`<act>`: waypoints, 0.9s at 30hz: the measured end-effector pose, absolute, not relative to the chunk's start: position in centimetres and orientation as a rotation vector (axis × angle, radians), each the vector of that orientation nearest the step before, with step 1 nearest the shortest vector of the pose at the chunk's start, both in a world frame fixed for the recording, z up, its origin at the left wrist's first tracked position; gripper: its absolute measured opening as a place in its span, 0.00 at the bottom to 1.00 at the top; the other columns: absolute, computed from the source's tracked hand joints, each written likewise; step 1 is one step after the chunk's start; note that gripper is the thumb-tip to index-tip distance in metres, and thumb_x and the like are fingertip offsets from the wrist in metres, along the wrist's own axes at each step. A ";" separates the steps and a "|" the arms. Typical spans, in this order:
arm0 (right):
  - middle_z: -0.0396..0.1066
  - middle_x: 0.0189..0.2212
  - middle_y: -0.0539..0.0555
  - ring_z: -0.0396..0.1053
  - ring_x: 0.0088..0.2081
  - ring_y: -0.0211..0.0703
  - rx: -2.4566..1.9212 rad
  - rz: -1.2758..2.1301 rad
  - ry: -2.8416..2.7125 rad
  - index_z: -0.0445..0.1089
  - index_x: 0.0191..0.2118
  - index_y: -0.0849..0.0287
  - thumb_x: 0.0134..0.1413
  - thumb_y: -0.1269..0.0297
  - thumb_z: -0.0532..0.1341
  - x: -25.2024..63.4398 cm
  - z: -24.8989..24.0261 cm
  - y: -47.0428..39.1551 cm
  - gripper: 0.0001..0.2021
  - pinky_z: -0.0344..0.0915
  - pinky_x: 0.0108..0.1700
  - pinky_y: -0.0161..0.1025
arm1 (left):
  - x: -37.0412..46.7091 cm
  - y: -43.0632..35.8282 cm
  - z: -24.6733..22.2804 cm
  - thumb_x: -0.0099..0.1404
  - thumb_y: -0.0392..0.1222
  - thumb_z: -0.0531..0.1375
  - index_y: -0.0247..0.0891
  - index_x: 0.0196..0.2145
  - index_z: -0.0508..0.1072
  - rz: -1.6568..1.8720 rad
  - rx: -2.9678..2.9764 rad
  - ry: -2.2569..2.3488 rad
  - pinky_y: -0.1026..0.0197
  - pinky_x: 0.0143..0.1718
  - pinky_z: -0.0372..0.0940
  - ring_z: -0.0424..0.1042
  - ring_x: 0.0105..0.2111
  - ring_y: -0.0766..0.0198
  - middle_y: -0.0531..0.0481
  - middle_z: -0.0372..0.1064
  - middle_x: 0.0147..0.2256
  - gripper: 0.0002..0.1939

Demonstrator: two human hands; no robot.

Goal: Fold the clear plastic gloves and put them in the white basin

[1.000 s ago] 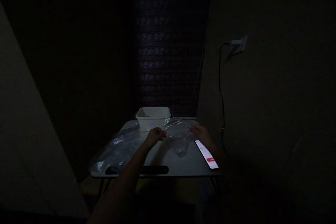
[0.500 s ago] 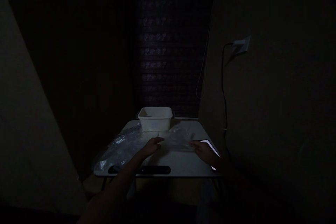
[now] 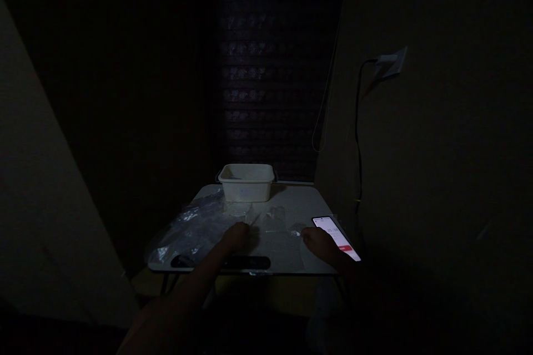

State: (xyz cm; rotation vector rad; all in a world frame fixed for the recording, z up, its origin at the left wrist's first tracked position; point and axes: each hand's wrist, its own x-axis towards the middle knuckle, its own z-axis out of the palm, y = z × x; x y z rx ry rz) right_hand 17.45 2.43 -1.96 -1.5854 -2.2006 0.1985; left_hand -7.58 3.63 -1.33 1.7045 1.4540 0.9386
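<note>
My left hand (image 3: 236,236) is closed over the middle of the small table, beside a thin clear edge of plastic. Pinched in my right hand (image 3: 317,241) is a crinkled clear plastic bag (image 3: 296,228). Its film seems to stretch between both hands, though the dim light hides most of its outline. A heap of clear plastic bags (image 3: 187,227) lies on the left side of the table. Behind my hands stands a white plastic tub (image 3: 246,191). Next to my right hand lies a phone (image 3: 333,233) with a lit screen.
The white folding table (image 3: 291,197) has a dark slot (image 3: 250,262) along its front edge. A charger plug (image 3: 389,59) sits in the right wall, its black cable (image 3: 357,122) hanging down. A dark blind (image 3: 258,83) covers the back.
My left hand has gone from fingers stretched out to closed. The plastic between my hands has shifted, and more of the phone's screen shows. The view has tilted slightly.
</note>
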 end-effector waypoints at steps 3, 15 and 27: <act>0.66 0.33 0.55 0.63 0.35 0.40 -1.568 0.097 -2.279 0.64 0.35 0.60 0.44 0.69 0.44 16.4 -2.1 2.2 0.15 0.56 0.35 0.36 | -6.6 2.8 -0.8 0.48 0.32 0.49 0.32 0.24 0.67 0.627 2.281 1.656 0.61 0.35 0.55 0.63 0.34 0.60 0.44 0.65 0.29 0.08; 0.44 0.51 0.60 0.38 0.52 0.46 -1.405 -0.118 -2.564 0.47 0.50 0.66 0.49 0.54 0.35 13.7 -6.3 1.3 0.27 0.36 0.49 0.47 | -2.6 0.4 -4.8 0.57 0.49 0.37 0.23 0.48 0.49 0.182 2.686 1.781 0.50 0.46 0.42 0.41 0.50 0.51 0.33 0.43 0.50 0.28; 0.47 0.50 0.61 0.41 0.51 0.49 -1.730 -0.105 -2.440 0.51 0.49 0.65 0.48 0.55 0.36 14.5 -3.9 1.9 0.26 0.37 0.47 0.50 | -4.0 1.6 -4.0 0.56 0.53 0.33 0.26 0.48 0.51 0.149 2.633 2.045 0.45 0.45 0.38 0.40 0.50 0.49 0.34 0.44 0.50 0.31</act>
